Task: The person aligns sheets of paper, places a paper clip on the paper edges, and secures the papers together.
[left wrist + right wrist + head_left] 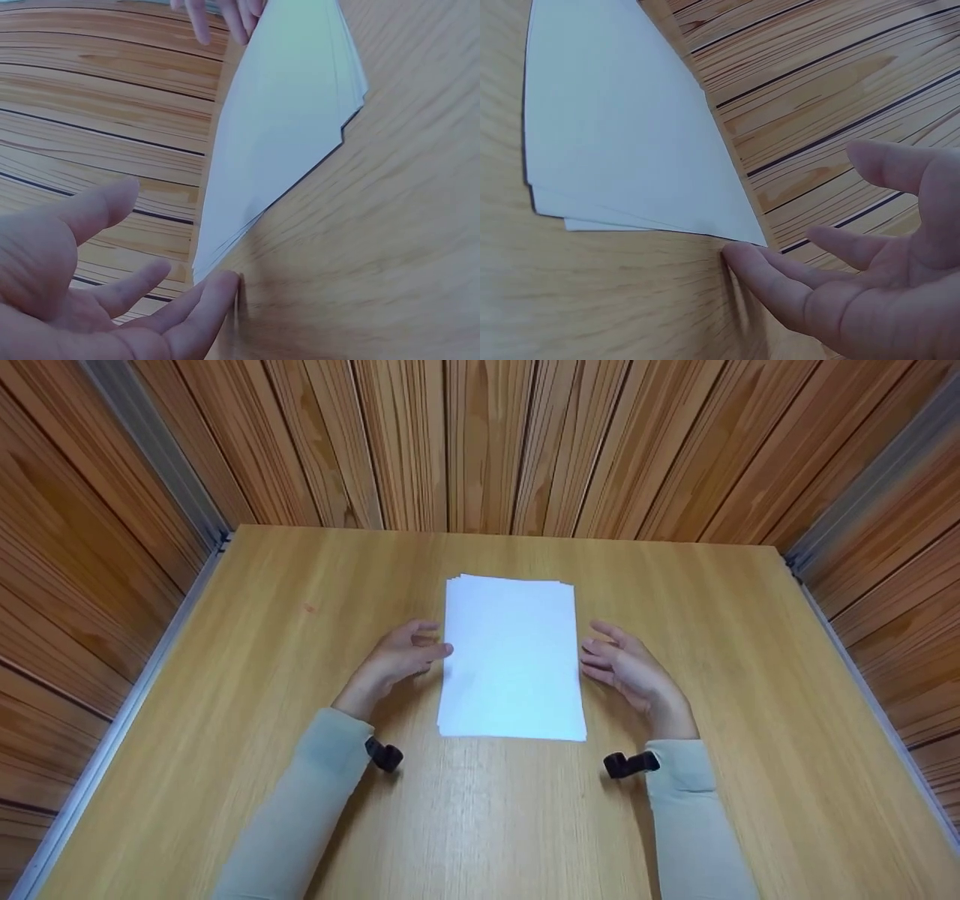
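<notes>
- Flanking the paper stack, 2 bare hands lie with fingers loosely extended. The left hand (397, 656) is relaxed and spread, gripping nothing, its thumb tip at the stack's left edge. The right hand (634, 671) is equally unclosed and holds nothing, fingertips at the right edge; exact contact cannot be told.
- The paper stack (512, 660), its white sheets slightly uneven, lies flat about midway between the worktop's left and right edges, short of its far edge.
- 2 pale sleeves, left (292, 802) and right (701, 825), cross the worktop's near part.
- The worktop (480, 817) is light-grained wood with a small reddish mark (309, 608) toward its far left corner.
- Metal rails (131, 705) run along both side edges.
- Beyond the far edge stands a wood-plank wall (480, 442); 2 more flank the sides.
</notes>
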Demonstrator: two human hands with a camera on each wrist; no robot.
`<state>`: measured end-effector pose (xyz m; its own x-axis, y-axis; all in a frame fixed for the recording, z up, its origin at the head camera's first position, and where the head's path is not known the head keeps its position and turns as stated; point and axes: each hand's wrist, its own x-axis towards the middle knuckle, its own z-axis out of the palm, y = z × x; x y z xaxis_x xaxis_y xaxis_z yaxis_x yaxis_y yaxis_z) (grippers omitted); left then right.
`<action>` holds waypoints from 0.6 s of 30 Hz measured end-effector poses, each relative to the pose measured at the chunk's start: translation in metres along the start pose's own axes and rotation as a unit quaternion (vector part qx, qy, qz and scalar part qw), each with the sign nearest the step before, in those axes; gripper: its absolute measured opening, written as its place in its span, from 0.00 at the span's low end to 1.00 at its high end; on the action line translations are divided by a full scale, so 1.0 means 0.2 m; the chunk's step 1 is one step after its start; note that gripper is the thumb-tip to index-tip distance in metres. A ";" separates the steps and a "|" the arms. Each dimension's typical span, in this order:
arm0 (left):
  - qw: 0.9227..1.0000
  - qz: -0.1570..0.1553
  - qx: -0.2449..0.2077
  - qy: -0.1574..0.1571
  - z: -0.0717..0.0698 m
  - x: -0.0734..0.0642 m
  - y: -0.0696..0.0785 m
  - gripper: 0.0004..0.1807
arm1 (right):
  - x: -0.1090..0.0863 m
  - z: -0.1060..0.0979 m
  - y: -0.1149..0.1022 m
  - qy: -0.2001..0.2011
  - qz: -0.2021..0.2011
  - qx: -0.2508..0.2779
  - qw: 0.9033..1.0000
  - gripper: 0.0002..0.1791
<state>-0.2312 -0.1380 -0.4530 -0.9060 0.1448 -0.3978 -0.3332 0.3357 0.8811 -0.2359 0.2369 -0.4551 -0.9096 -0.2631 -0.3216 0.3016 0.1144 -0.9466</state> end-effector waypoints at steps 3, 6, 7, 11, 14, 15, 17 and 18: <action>1.000 -0.004 -0.015 -0.007 0.00 0.00 0.01 0.39 | 0.00 -0.01 0.00 0.000 -0.001 0.003 1.000 0.38; 0.999 -0.008 -0.028 -0.014 -0.01 0.00 0.01 0.41 | 0.00 -0.01 0.00 0.002 0.001 0.002 1.000 0.38; 0.999 -0.009 -0.029 -0.016 -0.01 0.00 0.01 0.42 | 0.00 -0.01 0.00 0.003 0.003 0.002 1.000 0.38; 0.998 -0.009 -0.050 -0.028 -0.02 0.01 0.01 0.43 | 0.02 0.00 0.00 -0.003 0.006 0.007 1.000 0.38; 0.997 -0.009 -0.070 -0.035 -0.01 0.01 0.01 0.41 | 0.02 0.00 0.00 -0.007 0.007 0.009 1.000 0.39; 0.996 -0.010 -0.077 -0.037 -0.01 0.01 0.01 0.40 | 0.02 0.00 -0.01 -0.008 0.007 0.008 1.000 0.39; 0.996 -0.013 -0.079 -0.036 -0.01 0.01 0.01 0.40 | 0.02 0.00 -0.01 -0.006 0.009 0.007 1.000 0.39; 0.996 -0.014 -0.080 -0.035 -0.01 0.01 0.01 0.39 | 0.01 0.01 -0.01 -0.006 0.009 0.006 1.000 0.39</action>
<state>-0.2340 -0.1398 -0.4520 -0.8774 0.2041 -0.4343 -0.4001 0.1883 0.8969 -0.2385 0.2349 -0.4547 -0.9003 -0.2724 -0.3396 0.3220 0.1084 -0.9405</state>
